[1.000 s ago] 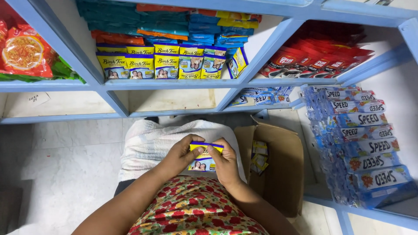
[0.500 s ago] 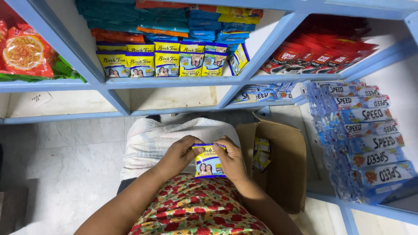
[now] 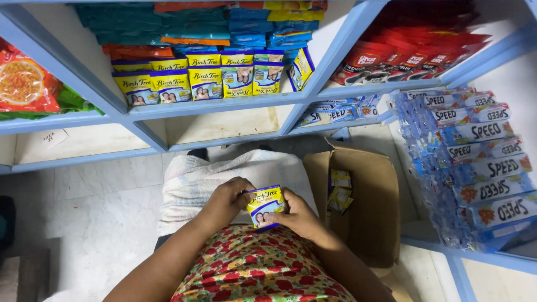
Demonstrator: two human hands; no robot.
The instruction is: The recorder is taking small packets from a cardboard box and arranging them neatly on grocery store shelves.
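Two hands hold one small yellow-and-blue packet (image 3: 265, 206) above our lap, just in front of the floral dress (image 3: 263, 277). We judge the main risk is a slip: the packet is pinched only at its side edges, so if either side loosens it could drop onto the pale cloth (image 3: 224, 179) on our knees or slide into the open cardboard box (image 3: 369, 196) just to the right, where a few similar packets (image 3: 339, 190) already lie. We also think a hard squeeze could crease or burst the soft pack. Left hand (image 3: 226, 201) is curled shut on the packet's left edge, knuckles up, fingers wrapped over the top corner. Right hand (image 3: 299, 215) grips the right edge and lower corner, thumb on the front face, wrist bent inward. Both forearms come up from the bottom of the view and meet at the packet. Matching packets (image 3: 204, 78) stand in a row on the blue shelf (image 3: 224, 103) ahead, well apart from the hands. Red pouches (image 3: 403, 53) fill the shelf bay to the right, and blue wrapped packs (image 3: 475, 162) are stacked at far right.
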